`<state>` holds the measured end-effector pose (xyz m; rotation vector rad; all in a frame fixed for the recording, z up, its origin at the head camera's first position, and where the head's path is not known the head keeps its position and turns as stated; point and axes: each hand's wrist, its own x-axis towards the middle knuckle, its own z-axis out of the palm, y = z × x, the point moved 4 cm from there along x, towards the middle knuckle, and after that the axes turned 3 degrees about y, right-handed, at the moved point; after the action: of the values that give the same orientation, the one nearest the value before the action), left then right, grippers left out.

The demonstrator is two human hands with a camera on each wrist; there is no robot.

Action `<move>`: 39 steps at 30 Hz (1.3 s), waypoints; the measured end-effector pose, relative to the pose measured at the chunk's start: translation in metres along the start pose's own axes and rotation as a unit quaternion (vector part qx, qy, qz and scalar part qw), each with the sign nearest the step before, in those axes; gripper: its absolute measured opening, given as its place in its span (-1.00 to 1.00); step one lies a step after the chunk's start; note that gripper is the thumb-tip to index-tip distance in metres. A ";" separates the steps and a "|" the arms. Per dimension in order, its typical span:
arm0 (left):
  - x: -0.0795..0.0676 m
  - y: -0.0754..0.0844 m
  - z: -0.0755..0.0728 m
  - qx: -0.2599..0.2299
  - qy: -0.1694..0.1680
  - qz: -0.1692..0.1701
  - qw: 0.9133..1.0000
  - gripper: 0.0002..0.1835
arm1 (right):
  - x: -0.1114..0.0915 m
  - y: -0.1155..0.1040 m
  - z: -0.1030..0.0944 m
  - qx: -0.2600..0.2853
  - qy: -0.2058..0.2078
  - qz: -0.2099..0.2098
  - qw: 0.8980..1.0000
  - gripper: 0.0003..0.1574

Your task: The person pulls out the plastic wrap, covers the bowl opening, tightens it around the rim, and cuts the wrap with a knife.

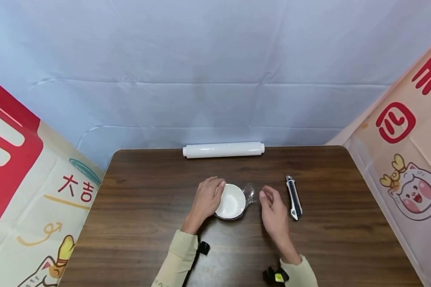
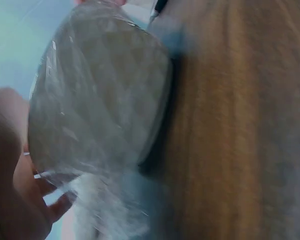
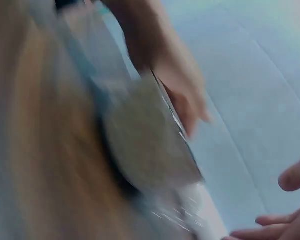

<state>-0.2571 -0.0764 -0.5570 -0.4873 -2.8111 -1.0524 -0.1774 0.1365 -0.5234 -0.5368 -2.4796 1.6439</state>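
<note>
A small bowl [image 1: 231,202] stands on the table, its white inside showing from above. Clear plastic wrap [image 2: 115,205] covers its side in wrinkles and bunches out past the edge, with a crumpled end at the right in the head view. My left hand [image 1: 207,196] rests against the bowl's left rim, fingers bent loosely beside the wrap. To the right, apart from the bowl, my right hand [image 1: 275,215] hangs with loosely bent fingers and nothing in them. In the right wrist view, the bowl's side [image 3: 145,135] is blurred beneath the left hand [image 3: 175,85].
A utility knife [image 1: 293,198] lies to the right of my right hand. Along the far edge of the wooden table [image 1: 140,207] lies a white roll [image 1: 223,150]. A pale cloth backdrop [image 1: 208,71] rises behind, with printed banners on both sides.
</note>
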 end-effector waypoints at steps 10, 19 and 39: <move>0.001 0.029 0.004 0.072 -0.104 0.121 0.985 -0.23 | -0.048 0.014 0.035 0.048 -0.034 0.041 0.997 -0.34; -0.004 0.031 0.004 0.077 -0.143 0.134 0.978 0.16 | -0.046 0.017 0.054 0.087 -0.060 0.014 0.994 -0.26; -0.008 0.027 0.008 0.069 -0.135 0.153 0.977 0.24 | 0.008 0.030 0.065 0.078 -0.147 -0.036 0.985 -0.21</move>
<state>-0.2408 -0.0542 -0.5474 -1.0772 -2.8733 -0.7737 -0.1968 0.0938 -0.5778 -0.1952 -2.4950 1.9936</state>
